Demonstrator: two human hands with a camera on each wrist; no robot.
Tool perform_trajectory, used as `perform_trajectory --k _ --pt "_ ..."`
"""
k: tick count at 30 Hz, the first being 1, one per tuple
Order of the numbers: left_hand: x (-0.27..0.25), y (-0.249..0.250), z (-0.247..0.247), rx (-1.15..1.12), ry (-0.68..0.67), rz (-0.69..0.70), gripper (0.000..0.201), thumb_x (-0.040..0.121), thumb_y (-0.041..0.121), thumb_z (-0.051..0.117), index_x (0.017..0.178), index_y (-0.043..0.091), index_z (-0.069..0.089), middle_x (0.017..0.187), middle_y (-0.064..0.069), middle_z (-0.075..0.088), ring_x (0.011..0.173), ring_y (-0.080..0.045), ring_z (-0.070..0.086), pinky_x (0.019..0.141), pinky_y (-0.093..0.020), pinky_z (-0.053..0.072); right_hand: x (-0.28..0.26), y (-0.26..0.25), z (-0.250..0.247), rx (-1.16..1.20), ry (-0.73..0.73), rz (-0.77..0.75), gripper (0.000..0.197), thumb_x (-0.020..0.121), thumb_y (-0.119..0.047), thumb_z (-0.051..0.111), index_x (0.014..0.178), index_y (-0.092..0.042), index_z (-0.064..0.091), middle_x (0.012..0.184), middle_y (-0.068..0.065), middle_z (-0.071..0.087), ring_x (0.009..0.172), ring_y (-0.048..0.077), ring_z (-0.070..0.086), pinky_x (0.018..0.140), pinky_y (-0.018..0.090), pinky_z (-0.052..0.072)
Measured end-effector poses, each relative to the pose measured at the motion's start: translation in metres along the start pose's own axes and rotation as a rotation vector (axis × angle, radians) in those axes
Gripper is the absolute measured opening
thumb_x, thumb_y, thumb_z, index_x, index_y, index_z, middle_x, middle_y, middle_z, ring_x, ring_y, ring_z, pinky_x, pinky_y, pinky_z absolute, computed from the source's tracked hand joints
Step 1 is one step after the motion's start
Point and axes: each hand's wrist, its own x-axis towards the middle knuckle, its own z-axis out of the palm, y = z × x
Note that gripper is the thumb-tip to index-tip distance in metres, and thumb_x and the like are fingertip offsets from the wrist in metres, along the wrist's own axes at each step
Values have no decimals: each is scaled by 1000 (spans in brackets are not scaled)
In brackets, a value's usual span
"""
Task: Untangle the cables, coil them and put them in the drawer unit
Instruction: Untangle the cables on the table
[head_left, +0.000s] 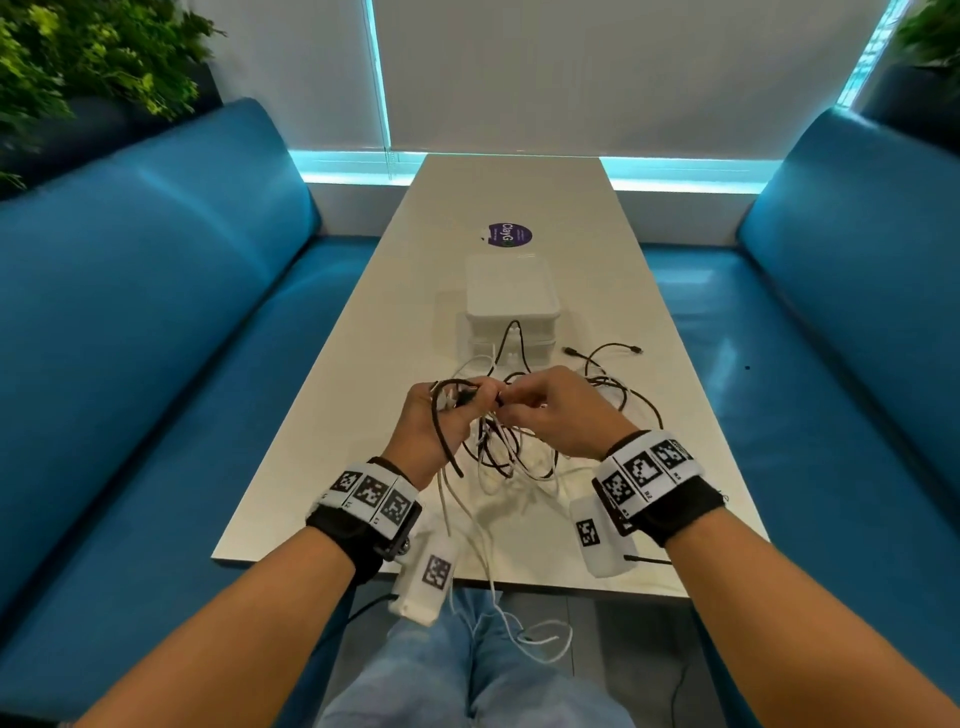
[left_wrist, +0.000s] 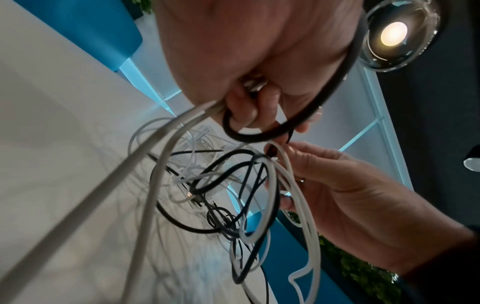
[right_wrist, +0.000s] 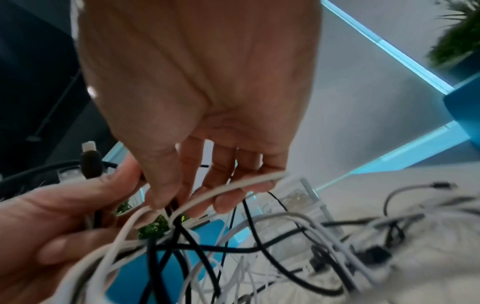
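Note:
A tangle of black and white cables hangs between my hands above the near half of the white table. My left hand grips a thick black cable and white strands, with a black plug sticking up from its fist. My right hand pinches a white cable and a black one at the knot. The white drawer unit stands just beyond the tangle; whether its drawers are open I cannot tell.
More black cable with loose plugs trails on the table to the right. A white cable hangs over the near edge onto my lap. A purple sticker lies farther back. Blue benches flank both sides.

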Motion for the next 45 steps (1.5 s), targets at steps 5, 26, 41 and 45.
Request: perform_trajectory --k 5,26,41,45 --pt "6 -9 -4 187 -87 62 26 74 13 82 98 17 74 79 4 72 75 -9 66 73 -24 54 3 5 -1 4 79 -15 8 85 -18 68 85 -17 76 76 -3 71 71 9 63 69 24 48" --pt "25 -4 10 165 -82 44 16 73 10 81 85 18 75 79 5 69 75 -3 62 76 -18 50 -1 -30 -48 408 312 3 10 94 -4 55 96 -5 65 88 21 69 75 28 69 69 34 61" --pt "29 -31 17 247 -124 -152 15 81 23 75 96 19 77 90 1 74 76 -4 65 62 -18 49 -4 -48 -58 542 346 -121 21 96 1 48 89 -10 64 82 11 67 67 18 68 66 29 60" --pt "34 -36 14 298 -44 -151 12 79 31 77 89 24 78 82 10 73 72 2 63 72 -19 45 -3 -48 -54 610 385 -146 24 97 1 47 87 -13 64 81 8 67 69 18 69 66 27 59"
